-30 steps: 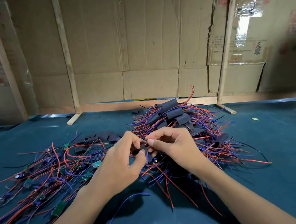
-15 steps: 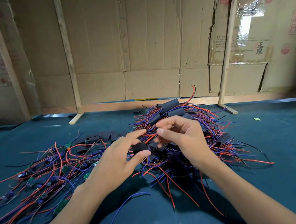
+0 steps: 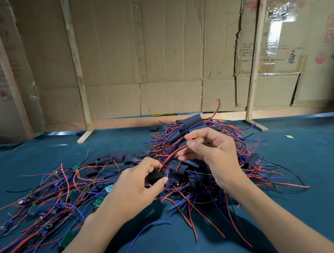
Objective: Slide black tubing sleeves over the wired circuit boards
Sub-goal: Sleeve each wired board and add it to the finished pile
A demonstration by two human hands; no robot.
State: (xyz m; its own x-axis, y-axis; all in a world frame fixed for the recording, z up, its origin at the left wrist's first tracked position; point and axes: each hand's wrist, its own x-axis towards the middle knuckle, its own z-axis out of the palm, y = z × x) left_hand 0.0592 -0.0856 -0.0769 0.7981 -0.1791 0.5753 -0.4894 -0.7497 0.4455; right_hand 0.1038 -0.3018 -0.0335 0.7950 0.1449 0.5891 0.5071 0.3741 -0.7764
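My left hand pinches a black tubing sleeve between thumb and fingers, low over the table. A red wire runs out of that sleeve up to my right hand, which pinches the wire's end at its fingertips. Whether a board sits inside the sleeve is hidden. Under my right hand lies a heap of sleeved boards with red and blue wires. Bare green circuit boards with wires lie spread out at the left. Loose flat black sleeves lie behind my left hand.
The dark teal table mat stretches right and toward me. Cardboard walls with wooden posts stand along the far edge. A loose blue wire lies between my forearms, and a small green scrap lies at the right.
My right hand has risen and drawn away from my left, pulling the red wire taut out of the sleeve. My left hand has stayed low, still holding the sleeve.
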